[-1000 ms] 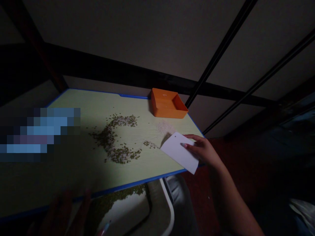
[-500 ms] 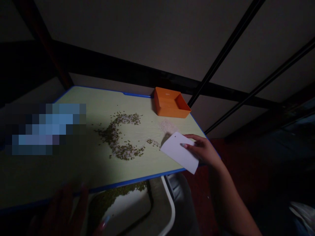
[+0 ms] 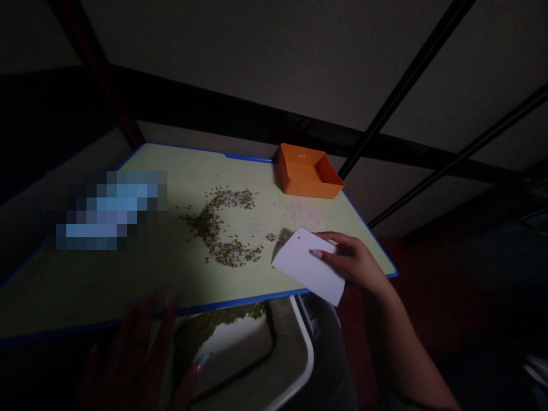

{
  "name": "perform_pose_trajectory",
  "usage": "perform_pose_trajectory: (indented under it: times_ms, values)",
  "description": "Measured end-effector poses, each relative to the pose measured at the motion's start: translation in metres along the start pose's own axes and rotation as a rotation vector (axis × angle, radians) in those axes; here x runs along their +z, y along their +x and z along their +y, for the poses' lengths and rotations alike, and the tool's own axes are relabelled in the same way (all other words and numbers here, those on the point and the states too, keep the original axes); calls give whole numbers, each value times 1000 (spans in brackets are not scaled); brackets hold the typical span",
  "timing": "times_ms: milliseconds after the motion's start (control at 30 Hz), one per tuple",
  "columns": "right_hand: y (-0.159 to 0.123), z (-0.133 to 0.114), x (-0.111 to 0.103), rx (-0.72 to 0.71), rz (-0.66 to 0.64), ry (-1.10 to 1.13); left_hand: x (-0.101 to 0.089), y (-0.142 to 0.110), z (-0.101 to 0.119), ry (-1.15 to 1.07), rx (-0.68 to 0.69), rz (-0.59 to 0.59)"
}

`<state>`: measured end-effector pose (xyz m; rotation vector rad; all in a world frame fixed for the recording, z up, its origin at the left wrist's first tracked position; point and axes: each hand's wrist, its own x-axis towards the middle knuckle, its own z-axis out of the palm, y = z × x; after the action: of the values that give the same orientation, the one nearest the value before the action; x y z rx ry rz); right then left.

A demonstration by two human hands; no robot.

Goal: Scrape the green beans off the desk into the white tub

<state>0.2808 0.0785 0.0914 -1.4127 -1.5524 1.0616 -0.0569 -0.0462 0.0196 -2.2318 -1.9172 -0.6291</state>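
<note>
My right hand (image 3: 357, 264) grips a white card-like scraper (image 3: 309, 266), its edge resting on the pale green table (image 3: 162, 268) near the front right. Left of the scraper lies a curved heap of green beans mixed with white grains (image 3: 222, 228). A faint patch of white grains (image 3: 305, 213) sits beyond the scraper. My left hand (image 3: 132, 357) is at the table's front blue edge in deep shadow, fingers spread, over a white tray (image 3: 240, 354) held below the edge with green beans in it.
An orange open box (image 3: 309, 171) stands at the table's far right corner. A blurred bluish patch (image 3: 107, 211) covers the table's left part. Dark bars and a pale wall rise behind. The floor to the right is dark.
The view has shifted, so the table sits further right. My right hand and scraper slid slightly left toward the bean heap. My left hand stays at the front edge.
</note>
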Motion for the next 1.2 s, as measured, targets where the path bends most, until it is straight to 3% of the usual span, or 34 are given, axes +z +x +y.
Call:
perform_pose_trajectory:
  times_ms: [300, 500, 700, 967, 1200]
  values:
    - [-6, -8, 14, -11, -63, 32, -4, 0, 6, -12, -61, -47]
    - [-7, -14, 18, 1, -44, 15, -7, 0, 6, 13, -32, -52]
    - [-12, -16, 24, -21, -116, 59, -6, 0, 6, 33, -37, -33]
    - [-18, -21, 3, 15, 112, 22, -6, 0, 3, 30, -10, -43]
    - [-1, -30, 26, -39, -8, -64, -2, -2, 1, 35, 0, -21]
